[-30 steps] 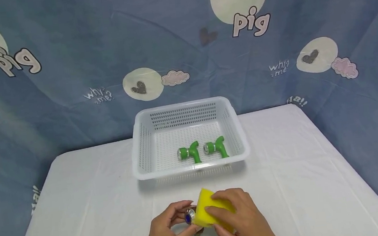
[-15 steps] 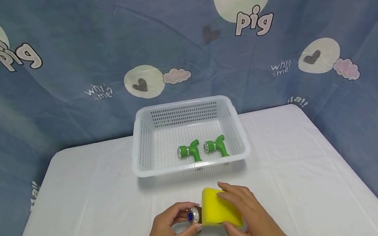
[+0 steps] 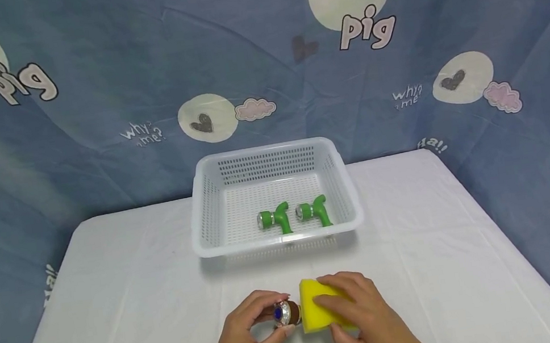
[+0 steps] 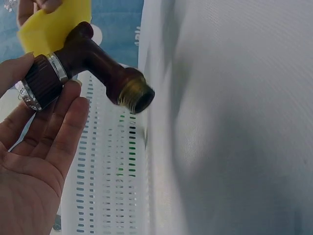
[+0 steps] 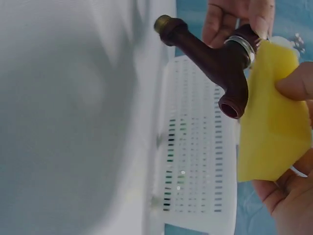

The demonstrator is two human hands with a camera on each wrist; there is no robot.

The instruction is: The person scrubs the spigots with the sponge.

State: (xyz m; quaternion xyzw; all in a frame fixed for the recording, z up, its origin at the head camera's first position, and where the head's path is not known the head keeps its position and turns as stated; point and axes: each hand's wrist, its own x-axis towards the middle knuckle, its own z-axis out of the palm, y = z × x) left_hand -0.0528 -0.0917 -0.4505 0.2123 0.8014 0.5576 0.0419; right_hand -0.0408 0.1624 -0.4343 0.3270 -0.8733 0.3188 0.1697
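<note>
A dark brown faucet [image 4: 95, 58] with a threaded brass end and a ribbed knob is held up over the table. My left hand [image 3: 251, 334] pinches its knob between thumb and fingers; a blue, silver-rimmed cap [image 3: 279, 313] on the knob faces left in the head view. In my right hand [image 3: 370, 317] is a yellow sponge [image 3: 314, 307], gripped between thumb and fingers. The sponge [image 5: 271, 115] stands right beside the faucet's spout [image 5: 232, 100] in the right wrist view.
A white perforated basket [image 3: 279, 242] stands at the back of the white-covered table [image 3: 141, 302]. Inside lie two green faucets, a left one [image 3: 281, 218] and a right one [image 3: 320, 210]. A blue patterned curtain [image 3: 248, 37] hangs behind.
The sponge has shifted right, off the faucet's near side, so more of the brown knob shows in the head view. My left hand keeps its hold, almost in place.
</note>
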